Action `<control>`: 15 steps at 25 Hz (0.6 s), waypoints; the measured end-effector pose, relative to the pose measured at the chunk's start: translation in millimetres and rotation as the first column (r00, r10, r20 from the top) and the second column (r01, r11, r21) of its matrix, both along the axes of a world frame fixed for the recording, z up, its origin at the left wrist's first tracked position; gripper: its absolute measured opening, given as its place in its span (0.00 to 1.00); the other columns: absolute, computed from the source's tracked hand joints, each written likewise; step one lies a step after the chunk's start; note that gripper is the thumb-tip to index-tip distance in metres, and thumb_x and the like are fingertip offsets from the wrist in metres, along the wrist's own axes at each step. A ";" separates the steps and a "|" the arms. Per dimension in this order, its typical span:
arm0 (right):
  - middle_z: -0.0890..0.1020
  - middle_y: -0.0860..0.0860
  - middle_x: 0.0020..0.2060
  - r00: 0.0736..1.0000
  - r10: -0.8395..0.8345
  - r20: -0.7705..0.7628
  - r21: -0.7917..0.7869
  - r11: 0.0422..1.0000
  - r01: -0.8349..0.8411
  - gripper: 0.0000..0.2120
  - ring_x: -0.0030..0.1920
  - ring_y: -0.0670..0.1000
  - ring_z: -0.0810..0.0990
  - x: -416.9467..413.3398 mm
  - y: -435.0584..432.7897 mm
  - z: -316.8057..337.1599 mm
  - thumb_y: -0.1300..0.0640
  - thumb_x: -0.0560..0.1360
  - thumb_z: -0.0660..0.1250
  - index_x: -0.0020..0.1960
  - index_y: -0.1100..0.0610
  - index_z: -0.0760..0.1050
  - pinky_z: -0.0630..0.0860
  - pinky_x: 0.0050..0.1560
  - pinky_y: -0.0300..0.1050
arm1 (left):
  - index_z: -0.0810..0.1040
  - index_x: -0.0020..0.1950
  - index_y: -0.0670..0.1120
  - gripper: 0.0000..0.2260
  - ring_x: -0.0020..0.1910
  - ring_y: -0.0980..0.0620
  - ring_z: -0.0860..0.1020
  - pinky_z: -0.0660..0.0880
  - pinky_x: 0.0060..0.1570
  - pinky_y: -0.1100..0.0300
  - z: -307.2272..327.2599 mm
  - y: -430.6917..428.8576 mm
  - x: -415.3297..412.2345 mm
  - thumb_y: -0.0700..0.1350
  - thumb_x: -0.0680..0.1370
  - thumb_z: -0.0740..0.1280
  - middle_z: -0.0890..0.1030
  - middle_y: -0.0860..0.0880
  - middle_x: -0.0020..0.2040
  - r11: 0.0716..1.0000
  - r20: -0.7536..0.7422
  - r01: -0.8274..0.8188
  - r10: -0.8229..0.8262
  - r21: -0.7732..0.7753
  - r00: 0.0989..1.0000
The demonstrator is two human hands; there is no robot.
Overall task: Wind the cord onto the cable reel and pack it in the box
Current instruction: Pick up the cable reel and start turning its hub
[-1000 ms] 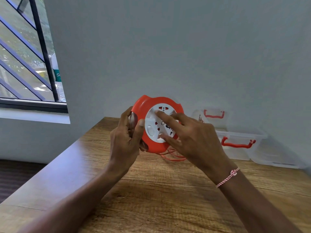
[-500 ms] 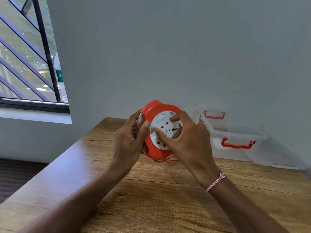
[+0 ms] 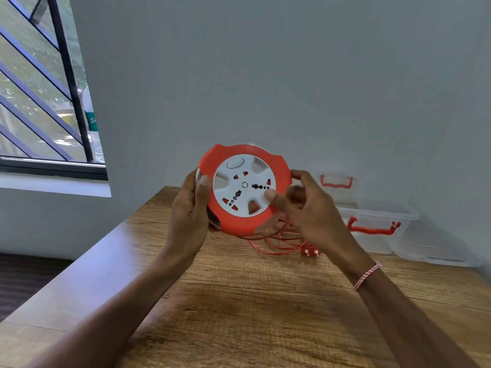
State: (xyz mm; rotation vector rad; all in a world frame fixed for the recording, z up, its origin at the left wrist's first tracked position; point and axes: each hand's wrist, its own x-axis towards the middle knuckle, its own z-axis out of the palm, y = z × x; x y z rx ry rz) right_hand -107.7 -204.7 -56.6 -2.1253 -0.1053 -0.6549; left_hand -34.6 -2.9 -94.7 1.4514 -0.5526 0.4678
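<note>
I hold a round red cable reel (image 3: 239, 224) with a white socket face upright above the wooden table (image 3: 239, 301). My left hand (image 3: 190, 208) grips its left rim. My right hand (image 3: 305, 208) is at its right side, thumb on the white face and fingers behind the rim. Loose red cord (image 3: 276, 243) hangs from the reel's underside and lies in loops on the table, ending in a two-pin plug (image 3: 310, 252). A clear plastic box (image 3: 377, 229) with red handles stands open at the back right, against the wall.
The box's clear lid (image 3: 336, 181) leans against the wall behind it. Another clear tray or lid (image 3: 435, 251) lies right of the box. A barred window (image 3: 39, 102) is at the left, and the table's left edge drops to a dark floor.
The white face has turned between frames. My right hand moved from covering the face to the reel's right rim, so the loose cord and plug on the table now show.
</note>
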 end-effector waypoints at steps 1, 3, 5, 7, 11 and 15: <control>0.84 0.41 0.51 0.997 0.058 -0.054 0.040 0.998 -0.056 0.29 0.48 0.41 0.85 0.4 1.8 -3.4 0.33 0.74 0.65 0.70 0.45 0.69 0.82 0.45 0.35 | 0.73 0.70 0.55 0.17 0.47 0.59 0.87 0.82 0.33 0.65 -0.8 -0.9 -0.2 0.57 0.84 0.55 0.86 0.63 0.48 1.000 0.000 -0.002 0.002 -0.001 1.000; 0.87 0.45 0.48 0.996 0.079 -0.029 0.164 0.984 -0.073 0.27 0.47 0.44 0.87 4.9 0.6 -11.2 0.32 0.77 0.57 0.66 0.48 0.75 0.85 0.50 0.44 | 0.73 0.70 0.52 0.19 0.46 0.59 0.87 0.80 0.31 0.66 -2.9 -1.7 -0.1 0.58 0.83 0.55 0.86 0.58 0.47 1.000 -0.011 -0.016 0.016 -0.014 1.000; 0.87 0.47 0.46 0.999 -0.038 0.009 0.142 0.989 0.036 0.25 0.49 0.45 0.87 12.5 -8.3 -17.7 0.34 0.82 0.52 0.60 0.48 0.79 0.82 0.52 0.43 | 0.73 0.69 0.52 0.17 0.44 0.58 0.86 0.79 0.29 0.65 -5.4 -1.2 1.8 0.57 0.84 0.55 0.84 0.55 0.49 0.999 -0.028 -0.046 0.046 -0.018 0.999; 0.85 0.46 0.54 0.990 -0.128 -0.065 -0.094 0.988 0.122 0.18 0.57 0.47 0.83 22.3 -21.1 -28.6 0.45 0.87 0.54 0.63 0.50 0.78 0.76 0.53 0.37 | 0.72 0.69 0.54 0.14 0.44 0.59 0.86 0.80 0.29 0.65 -8.1 0.4 5.5 0.56 0.87 0.55 0.84 0.54 0.50 0.997 -0.040 -0.081 0.080 0.001 0.996; 0.75 0.51 0.73 0.942 -0.164 -0.294 -0.437 0.899 0.021 0.19 0.74 0.54 0.72 36.7 -32.3 -54.1 0.54 0.87 0.57 0.77 0.51 0.69 0.68 0.73 0.49 | 0.71 0.72 0.52 0.19 0.45 0.60 0.86 0.80 0.29 0.63 -14.6 5.7 15.7 0.59 0.86 0.55 0.83 0.53 0.52 0.992 -0.065 -0.109 0.112 0.058 0.992; 0.83 0.49 0.59 0.922 -0.172 -0.348 -0.555 0.830 -0.055 0.14 0.61 0.53 0.79 36.9 -31.8 -54.4 0.53 0.86 0.59 0.67 0.51 0.80 0.76 0.61 0.49 | 0.73 0.71 0.50 0.22 0.46 0.52 0.87 0.80 0.30 0.63 -19.2 10.5 21.9 0.61 0.84 0.55 0.84 0.50 0.52 0.990 -0.076 -0.116 0.122 0.082 0.990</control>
